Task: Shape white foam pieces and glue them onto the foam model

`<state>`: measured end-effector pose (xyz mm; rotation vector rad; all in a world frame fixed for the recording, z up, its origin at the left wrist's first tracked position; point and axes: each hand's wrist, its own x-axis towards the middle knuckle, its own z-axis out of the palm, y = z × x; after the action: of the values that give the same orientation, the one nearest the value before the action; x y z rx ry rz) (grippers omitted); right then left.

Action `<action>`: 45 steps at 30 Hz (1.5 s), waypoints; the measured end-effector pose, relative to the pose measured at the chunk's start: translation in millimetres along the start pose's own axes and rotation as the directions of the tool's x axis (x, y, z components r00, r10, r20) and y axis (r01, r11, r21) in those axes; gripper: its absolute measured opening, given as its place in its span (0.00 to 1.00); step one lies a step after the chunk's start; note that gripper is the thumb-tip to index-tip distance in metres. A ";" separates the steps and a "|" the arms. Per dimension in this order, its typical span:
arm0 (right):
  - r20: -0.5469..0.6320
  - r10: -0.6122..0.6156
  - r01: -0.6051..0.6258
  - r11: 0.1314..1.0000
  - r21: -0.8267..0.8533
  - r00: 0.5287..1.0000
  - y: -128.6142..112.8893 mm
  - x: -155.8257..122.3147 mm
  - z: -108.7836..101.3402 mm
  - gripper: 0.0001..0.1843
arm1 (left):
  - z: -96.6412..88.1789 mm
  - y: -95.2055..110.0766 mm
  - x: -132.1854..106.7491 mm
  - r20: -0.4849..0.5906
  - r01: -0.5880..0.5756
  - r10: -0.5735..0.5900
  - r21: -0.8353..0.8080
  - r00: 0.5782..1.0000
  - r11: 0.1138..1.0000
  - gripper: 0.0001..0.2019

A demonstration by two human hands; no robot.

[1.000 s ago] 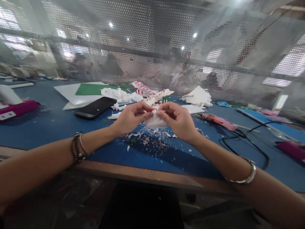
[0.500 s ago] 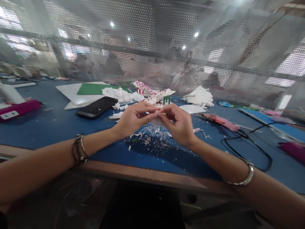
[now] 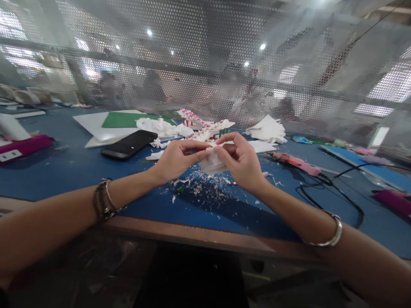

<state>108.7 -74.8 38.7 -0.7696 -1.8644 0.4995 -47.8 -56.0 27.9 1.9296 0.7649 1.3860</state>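
Note:
Between my hands hangs a thin, white tissue-like piece (image 3: 212, 163), held above the blue tabletop (image 3: 144, 201). My left hand (image 3: 176, 159) is closed, pinching its upper left edge between thumb and fingers. On the other side my right hand (image 3: 241, 161) grips the same piece with thumb and bent fingertips. The fingertips of both hands almost meet, and what lies right between them is partly hidden. Whitish shavings (image 3: 208, 188) are strewn over the table below. Just behind the hands stands a row of white pieces with pink spots (image 3: 195, 116), on red and green supports.
A black phone (image 3: 129, 144) lies left, beside white and green sheets (image 3: 125, 119) and crumpled white tissue (image 3: 160, 127). Folded white sheets (image 3: 268, 129) rest behind right. A pink corded hand tool (image 3: 298, 163) with a looping black cable lies right. A perforated screen (image 3: 192, 55) rises behind.
The white piece now hangs lower and shows wider between my hands. My right hand's fingers have lifted and shifted slightly. My left hand stays almost in place.

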 end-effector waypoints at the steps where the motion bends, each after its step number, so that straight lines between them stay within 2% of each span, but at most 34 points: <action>1: -0.010 0.040 -0.040 0.999 0.031 0.999 -0.6 0.8 -0.4 0.02 | -0.3 -0.2 0.3 0.000 0.026 -0.026 -0.012 1.000 1.000 0.08; 3: -0.015 0.076 -0.075 0.995 0.072 0.997 -1.3 1.6 -0.8 0.02 | -0.9 -0.4 0.7 0.008 0.071 -0.071 -0.023 0.997 0.997 0.08; 6: 0.018 0.039 -0.040 0.998 0.054 0.999 -1.2 1.2 -0.8 0.02 | -1.5 -0.4 1.4 0.036 0.096 -0.095 -0.029 0.995 0.995 0.07; 12: 0.079 -0.120 0.128 0.986 -0.103 0.990 1.0 -0.3 -5.6 0.05 | -3.4 -2.3 3.8 0.041 0.036 -0.034 -0.033 0.999 0.999 0.06; 15: 0.133 -0.155 0.178 0.967 -0.182 0.979 2.1 0.0 -8.5 0.08 | -5.3 -3.3 4.6 0.058 -0.005 0.004 0.020 0.998 1.000 0.05; 20: 0.175 -0.102 0.145 0.957 -0.251 0.979 1.5 0.8 -10.1 0.10 | -7.9 -3.2 5.6 0.096 -0.038 0.030 0.091 0.995 0.995 0.07; 24: 0.153 -0.083 0.114 0.971 -0.209 0.985 -0.6 2.2 -11.8 0.10 | -8.0 -1.8 6.5 0.085 -0.024 0.020 0.049 0.996 0.998 0.05; 27: 0.145 -0.132 0.163 0.960 -0.228 0.981 -1.3 3.4 -13.4 0.09 | -7.4 -0.5 6.5 0.083 -0.017 0.017 -0.004 0.996 1.000 0.04; 32: 0.188 -0.279 0.333 0.854 -0.400 0.942 -1.1 3.0 -15.4 0.07 | -7.2 -1.2 6.0 0.083 -0.014 0.016 -0.014 0.996 1.000 0.04; 38: 0.268 -0.383 0.467 0.706 -0.532 0.884 0.6 0.9 -17.2 0.08 | -6.8 -1.9 6.5 0.108 -0.028 0.025 0.022 0.994 0.999 0.05; 42: 0.328 -0.327 0.462 0.666 -0.586 0.886 1.4 1.0 -17.5 0.11 | -7.0 -2.1 6.6 0.128 -0.064 0.055 0.064 0.990 0.996 0.05; 45: 0.286 -0.265 0.383 0.750 -0.539 0.921 -0.2 2.0 -16.7 0.09 | -7.8 -2.8 6.3 0.138 -0.078 0.066 0.083 0.988 0.994 0.06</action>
<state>123.3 -73.6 46.8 -0.7787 -2.3151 -0.2683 -53.8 -48.3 31.3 2.1143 0.7082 1.2669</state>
